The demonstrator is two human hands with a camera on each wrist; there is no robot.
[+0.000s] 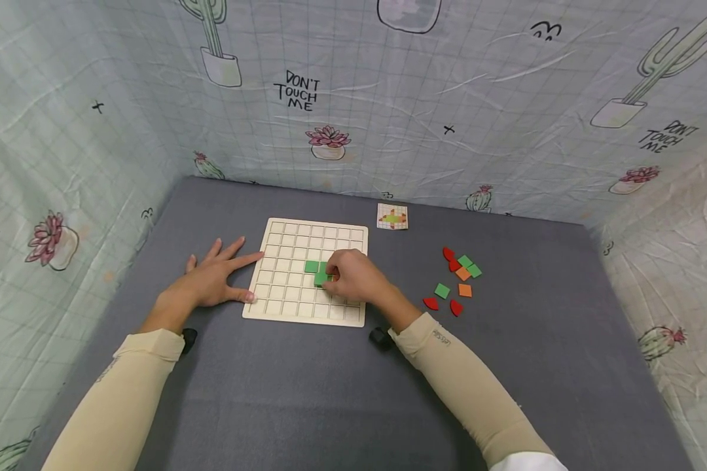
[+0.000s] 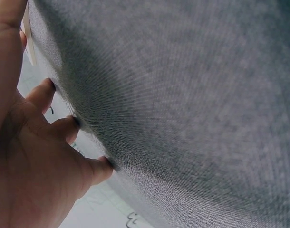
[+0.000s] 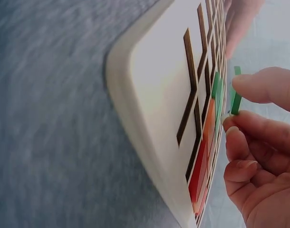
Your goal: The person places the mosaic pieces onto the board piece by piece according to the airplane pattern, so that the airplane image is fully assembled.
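Keep your left hand (image 1: 209, 282) flat, fingers spread, against the left edge of the pale wooden grid board (image 1: 283, 288) on the grey cloth. Your right hand (image 1: 353, 276) pinches 1 green square tile (image 3: 236, 97) over the board's middle cells; lower it level into its cell beside the seated green tile (image 1: 311, 266).

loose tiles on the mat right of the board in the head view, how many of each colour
red tiles: 4
green tiles: 3
orange tiles: 2
total: 9
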